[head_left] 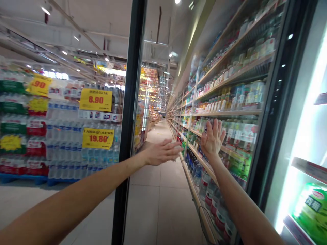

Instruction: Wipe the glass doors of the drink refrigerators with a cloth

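A glass door [158, 204] with dark frame edges stands in front of me. My left hand [163, 151] reaches across the door's dark left edge, its fingers stretched out to the right, holding nothing. Farther right, my right hand [213, 137] is raised in front of the glass with its fingers spread upward, also without anything in it. Both hands look flat against or very near the pane; contact is hard to make out. Beyond my right hand, shelves of bottles [245, 97] show in the glass, seen through it or mirrored.
Stacked packs of bottled water [63, 149] stand on blue pallets [38, 179] at left, with yellow price signs [96, 99]. A lit shelf at right carries a green package [313, 209]. Tiled floor [143, 217] runs along a long aisle; large bottles [217, 207] line the bottom shelf.
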Action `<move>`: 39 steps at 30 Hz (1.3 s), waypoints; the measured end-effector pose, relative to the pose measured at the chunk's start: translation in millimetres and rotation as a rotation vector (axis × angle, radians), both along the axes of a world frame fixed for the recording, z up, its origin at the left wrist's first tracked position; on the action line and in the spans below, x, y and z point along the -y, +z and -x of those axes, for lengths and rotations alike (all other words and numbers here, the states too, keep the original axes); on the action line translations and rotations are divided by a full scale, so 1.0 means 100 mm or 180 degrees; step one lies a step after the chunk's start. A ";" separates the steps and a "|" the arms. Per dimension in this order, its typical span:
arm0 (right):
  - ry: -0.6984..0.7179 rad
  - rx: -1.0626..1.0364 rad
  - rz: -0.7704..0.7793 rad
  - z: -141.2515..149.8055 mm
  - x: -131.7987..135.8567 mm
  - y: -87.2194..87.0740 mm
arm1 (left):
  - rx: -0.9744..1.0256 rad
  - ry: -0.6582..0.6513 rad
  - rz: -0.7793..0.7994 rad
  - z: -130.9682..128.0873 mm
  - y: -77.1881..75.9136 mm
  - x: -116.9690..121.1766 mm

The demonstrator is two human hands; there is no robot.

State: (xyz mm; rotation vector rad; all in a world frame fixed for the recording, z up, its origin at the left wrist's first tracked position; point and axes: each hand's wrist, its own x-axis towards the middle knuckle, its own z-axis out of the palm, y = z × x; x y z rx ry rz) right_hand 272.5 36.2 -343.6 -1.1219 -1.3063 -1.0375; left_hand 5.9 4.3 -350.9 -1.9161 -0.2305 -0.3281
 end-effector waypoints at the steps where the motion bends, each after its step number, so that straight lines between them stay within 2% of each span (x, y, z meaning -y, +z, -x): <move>1: -0.0006 -0.0003 -0.0001 0.00 0.00 0.00 | 0.0416 0.0047 -0.0027 -0.01 0.09 -0.02; 3: -0.0013 -0.0009 -0.0016 0.00 -0.01 0.00 | 0.1427 0.0178 -0.0075 -0.07 0.30 -0.06; 5: -0.0005 0.0001 -0.0014 -0.01 -0.01 0.00 | 0.2005 0.0215 -0.0119 -0.17 0.38 -0.09; 6: 0.0003 0.0004 -0.0011 -0.01 -0.01 0.00 | 0.1928 0.0169 -0.0128 -0.23 0.36 -0.09; 7: 0.0010 0.0006 -0.0013 -0.01 -0.01 0.00 | 0.1588 0.0073 -0.0123 -0.30 0.31 -0.10; 10: 0.0021 -0.0007 -0.0054 0.00 0.00 -0.01 | 0.0112 -0.0256 -0.0031 -0.45 0.15 -0.09; 12: 0.0047 -0.0031 -0.0103 0.00 0.00 -0.02 | -0.0078 -0.0223 0.0043 -0.47 0.23 -0.09; 13: 0.0071 -0.0037 -0.0125 0.00 0.00 -0.03 | 0.0181 -0.0133 0.0066 -0.46 0.33 -0.09; 15: 0.0129 -0.0064 -0.0158 0.00 -0.01 -0.04 | 0.1098 0.0080 0.0066 -0.44 0.55 -0.09; 17: 0.0169 -0.0097 -0.0162 0.00 -0.02 -0.05 | 0.1865 0.0185 0.0029 -0.45 0.68 -0.10; 18: 0.0179 -0.0113 -0.0150 0.00 -0.02 -0.06 | 0.1911 0.0196 0.0043 -0.47 0.68 -0.10; 19: 0.0183 -0.0127 -0.0134 0.00 -0.02 -0.06 | 0.1665 0.0174 0.0089 -0.49 0.65 -0.10; 22: 0.0171 -0.0136 -0.0089 -0.01 -0.01 -0.07 | 0.0202 0.0028 0.0316 -0.53 0.54 -0.08; 23: 0.0160 -0.0132 -0.0075 -0.01 -0.01 -0.07 | 0.0038 0.0012 0.0343 -0.53 0.55 -0.07; 24: 0.0145 -0.0132 -0.0063 -0.01 -0.01 -0.08 | 0.0188 0.0022 0.0326 -0.52 0.60 -0.06; 26: 0.0103 -0.0144 -0.0038 -0.02 -0.01 -0.08 | 0.1076 0.0084 0.0228 -0.50 0.73 -0.06; 28: 0.0063 -0.0161 -0.0013 -0.02 -0.01 -0.07 | 0.1644 0.0084 0.0184 -0.51 0.80 -0.06; 30: 0.0039 -0.0171 0.0015 -0.02 0.00 -0.07 | 0.1488 0.0024 0.0249 -0.54 0.70 -0.06; 33: 0.0041 -0.0175 0.0071 -0.02 0.02 -0.08 | 0.0226 -0.0055 0.0472 -0.54 0.39 -0.05; 35: 0.0054 -0.0185 0.0093 -0.02 0.03 -0.09 | -0.0208 0.0000 0.0517 -0.50 0.32 -0.06; 36: 0.0062 -0.0189 0.0106 -0.02 0.03 -0.10 | -0.0076 0.0042 0.0474 -0.47 0.35 -0.07; 39: 0.0073 -0.0218 0.0167 -0.01 0.04 -0.11 | 0.1281 0.0129 0.0191 -0.42 0.52 -0.11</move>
